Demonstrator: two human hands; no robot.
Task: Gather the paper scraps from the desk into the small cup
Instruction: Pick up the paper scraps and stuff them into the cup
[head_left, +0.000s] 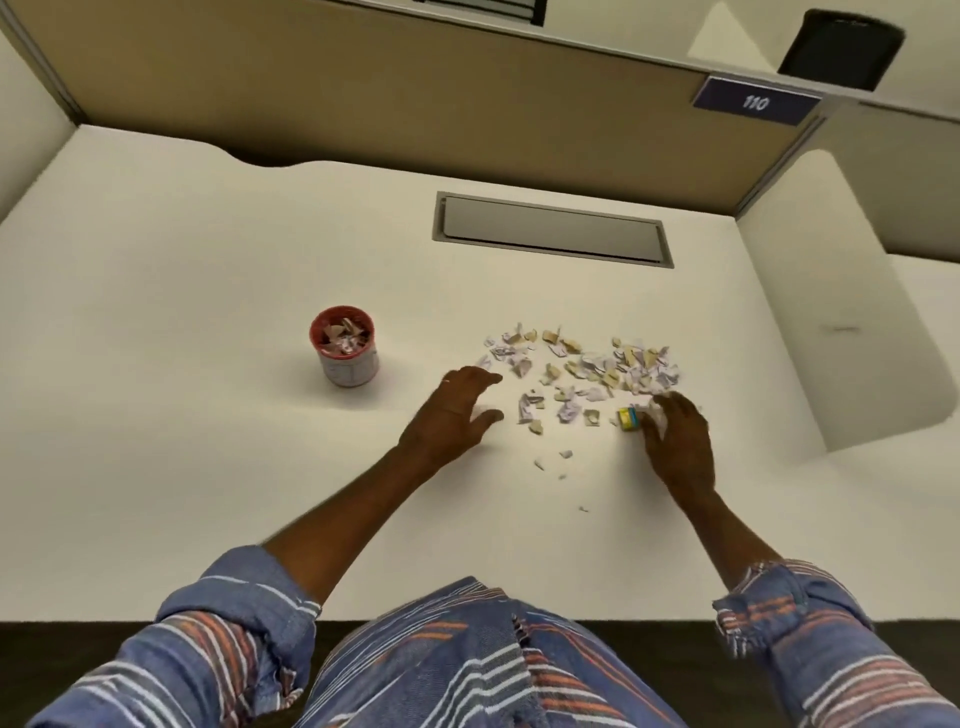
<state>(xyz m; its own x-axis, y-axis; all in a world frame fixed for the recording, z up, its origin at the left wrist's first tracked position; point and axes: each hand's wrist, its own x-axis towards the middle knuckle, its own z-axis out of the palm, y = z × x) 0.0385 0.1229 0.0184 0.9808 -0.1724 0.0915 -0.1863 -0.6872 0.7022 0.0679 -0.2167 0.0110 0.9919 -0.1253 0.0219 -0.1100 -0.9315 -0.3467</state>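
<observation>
A small red-rimmed cup (345, 348) stands on the white desk (208, 441), left of centre, with several paper scraps inside it. A spread of white and tan paper scraps (582, 369) lies to its right. My left hand (452, 410) rests on the desk at the pile's left edge, fingers spread and straight. My right hand (675, 436) is at the pile's right front edge, its fingers curled over some white scraps. A small yellow and blue piece (628, 418) lies just left of its fingertips.
A grey rectangular cable hatch (553, 228) is set into the desk behind the scraps. Tan partition walls (363, 104) close the desk at the back and right, with a label reading 110 (753, 101). A few stray scraps (563, 454) lie nearer me.
</observation>
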